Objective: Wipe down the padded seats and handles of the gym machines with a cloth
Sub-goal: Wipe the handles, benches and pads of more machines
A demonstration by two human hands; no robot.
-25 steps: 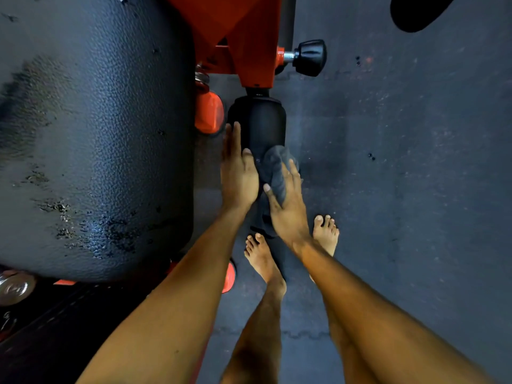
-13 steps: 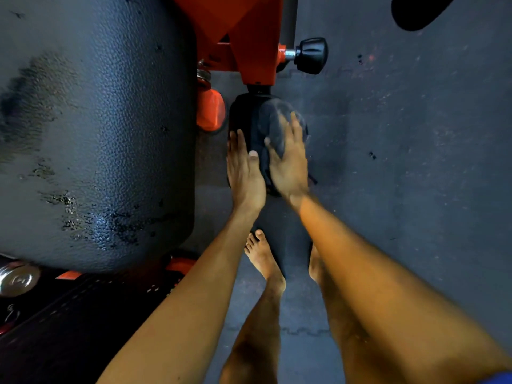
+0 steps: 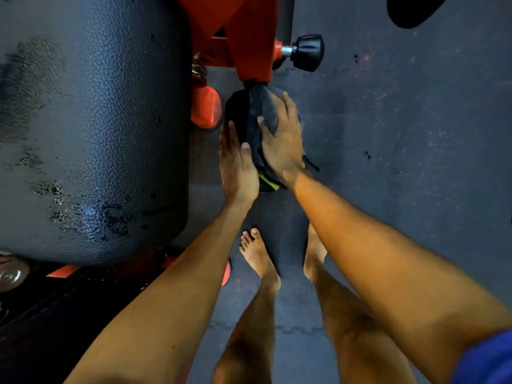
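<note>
The large black textured padded seat (image 3: 91, 128), glistening wet along its near edge, fills the left. Beside it the left hand (image 3: 238, 167) lies flat against the left flank of the black foam roller pad (image 3: 235, 112), fingers straight and gripping nothing, likely to stop it spinning. The right hand (image 3: 282, 142) curls over the roller's top, close to the orange steel frame (image 3: 249, 37), clasping the dark grey cloth (image 3: 266, 112) against it, wrist bent inward for the wipe

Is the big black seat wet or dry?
Partly wet, it seems: the big black seat has shiny, dark patches low down and at its left; the rest looks dry.
</note>
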